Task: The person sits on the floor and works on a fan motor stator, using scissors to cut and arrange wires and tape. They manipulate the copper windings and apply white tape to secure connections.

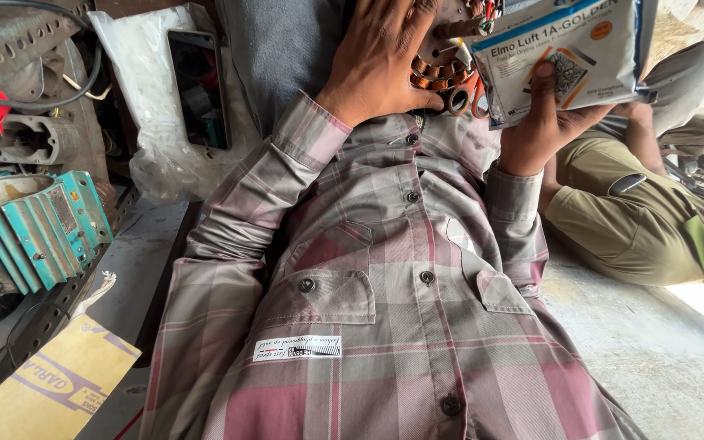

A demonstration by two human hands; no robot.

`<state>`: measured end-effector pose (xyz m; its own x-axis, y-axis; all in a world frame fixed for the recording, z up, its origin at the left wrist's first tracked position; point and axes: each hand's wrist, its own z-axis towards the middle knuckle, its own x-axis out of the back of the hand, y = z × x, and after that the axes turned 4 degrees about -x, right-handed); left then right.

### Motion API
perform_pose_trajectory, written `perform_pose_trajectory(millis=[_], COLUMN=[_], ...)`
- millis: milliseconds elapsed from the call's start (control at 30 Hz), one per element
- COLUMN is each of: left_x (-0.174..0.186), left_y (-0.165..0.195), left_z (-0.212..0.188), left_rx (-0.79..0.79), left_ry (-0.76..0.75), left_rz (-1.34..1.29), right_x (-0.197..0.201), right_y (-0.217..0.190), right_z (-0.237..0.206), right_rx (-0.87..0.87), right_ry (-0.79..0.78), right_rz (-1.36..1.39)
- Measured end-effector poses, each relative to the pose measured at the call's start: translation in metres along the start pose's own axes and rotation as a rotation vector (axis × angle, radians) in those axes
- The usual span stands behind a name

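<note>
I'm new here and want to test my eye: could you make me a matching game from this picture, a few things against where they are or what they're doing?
Things:
1. left hand
2. right hand
3. finned motor housing
4. phone

Places or states:
A. teal, at the far left
B. holds a white and blue packet
C. dark screen, lying on white plastic
D. flat on a copper coil winding

Pairs: 1-D, 2-B, 3-A, 4-C

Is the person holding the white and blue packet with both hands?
No, only the right hand grips the white and blue printed packet; the left hand lies flat on the round copper-wound motor part.
</note>
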<state>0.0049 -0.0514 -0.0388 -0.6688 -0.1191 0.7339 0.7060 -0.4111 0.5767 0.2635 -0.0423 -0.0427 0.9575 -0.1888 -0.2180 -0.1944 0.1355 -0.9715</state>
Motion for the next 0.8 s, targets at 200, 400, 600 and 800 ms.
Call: perform_pose_trajectory(millis=[200, 400, 600, 800], left_x=[0.002, 0.0031, 0.004, 0.0015], left_y=[-0.0004, 0.0006, 0.0002, 0.0008], left_z=[0.0017, 0.0006, 0.0021, 0.0028], left_rx=[-0.008, 0.003, -0.005, 0.026], left_ry=[-0.021, -0.03, -0.033, -0.084], left_rz=[0.003, 0.006, 0.003, 0.001], right_x=[-0.0047, -0.0049, 0.0005, 0.0026], right_y=[0.0017, 0.0011, -0.0035, -0.0046], right_z=[0.0012, 0.0011, 0.0044, 0.006], right_rx=[0.074, 0.079, 0.057, 0.005], right_ry=[-0.013, -0.014, 0.024, 0.042], right_rz=[-0.076, -0.011, -0.004, -0.031])
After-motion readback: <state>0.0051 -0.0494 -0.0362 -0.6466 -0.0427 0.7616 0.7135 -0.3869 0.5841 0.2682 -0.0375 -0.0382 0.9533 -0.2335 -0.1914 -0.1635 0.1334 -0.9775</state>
